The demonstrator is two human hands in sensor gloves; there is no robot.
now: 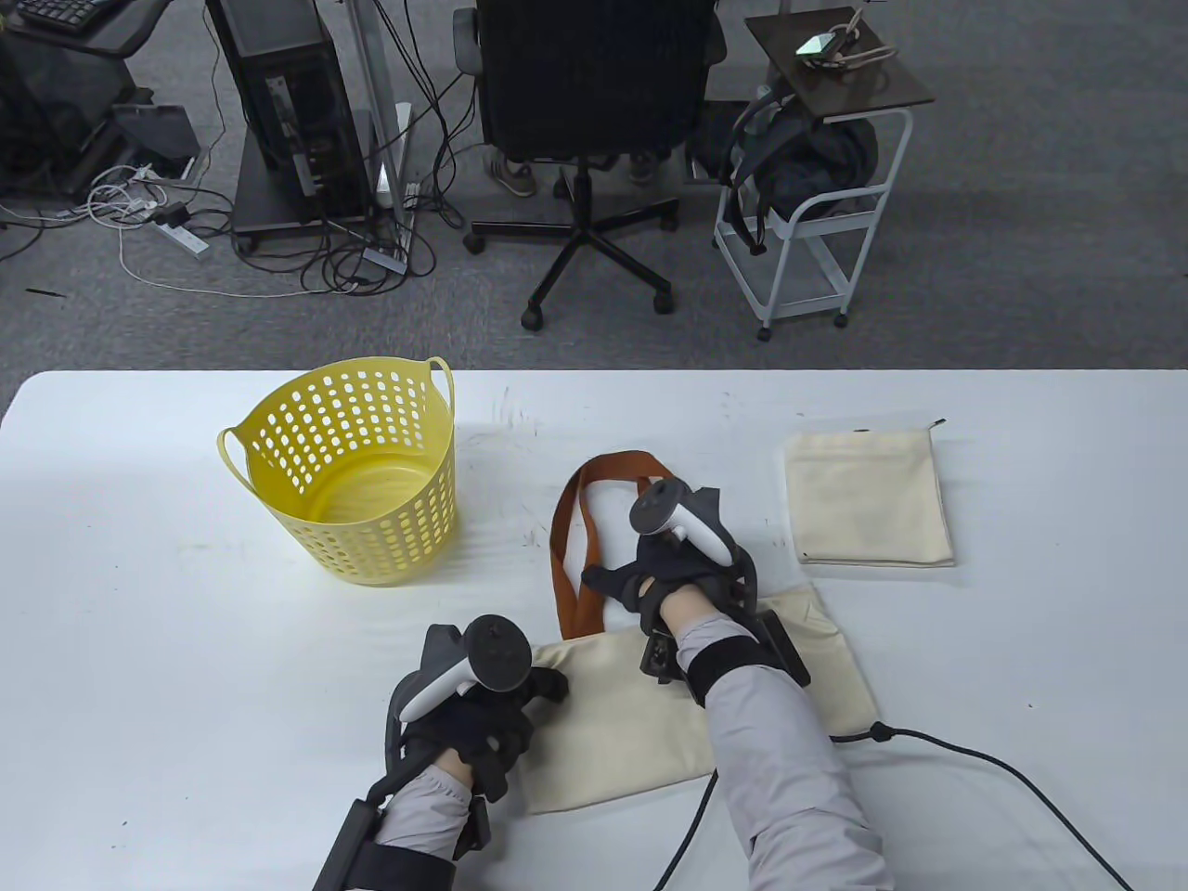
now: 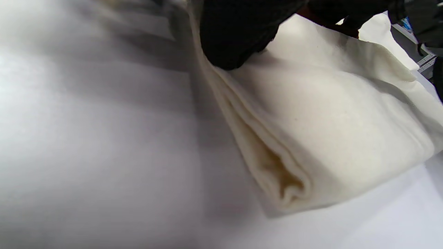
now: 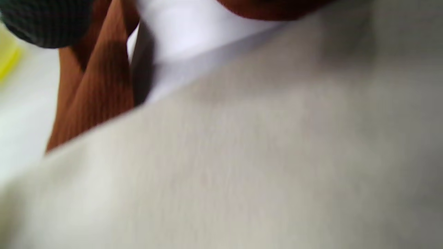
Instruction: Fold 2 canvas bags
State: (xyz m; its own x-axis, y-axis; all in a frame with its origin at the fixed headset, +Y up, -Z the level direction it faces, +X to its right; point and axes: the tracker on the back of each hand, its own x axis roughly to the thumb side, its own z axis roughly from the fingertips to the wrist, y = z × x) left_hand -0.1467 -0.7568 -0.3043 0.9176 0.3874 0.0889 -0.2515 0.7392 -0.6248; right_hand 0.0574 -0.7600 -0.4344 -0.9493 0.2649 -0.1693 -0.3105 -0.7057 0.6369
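On the white bench (image 1: 186, 594) we see a cream canvas bag (image 1: 631, 724) lying near the front edge, already doubled over so its left edge shows stacked layers, with its brown straps (image 1: 575, 529) looping away toward the far side. Our left hand (image 1: 473, 715) rests on the bag's left edge, fingertips (image 2: 235, 38) pressing the fabric there; whether that grip actually pinches the cloth we cannot tell. Our right hand (image 1: 668, 566) sits at the bag's top edge where the straps join, fingers hidden, so its grip is unclear too. A second cream bag (image 1: 868, 497), folded flat, lies apart to the right, and a yellow perforated basket (image 1: 357, 483) stands to the left
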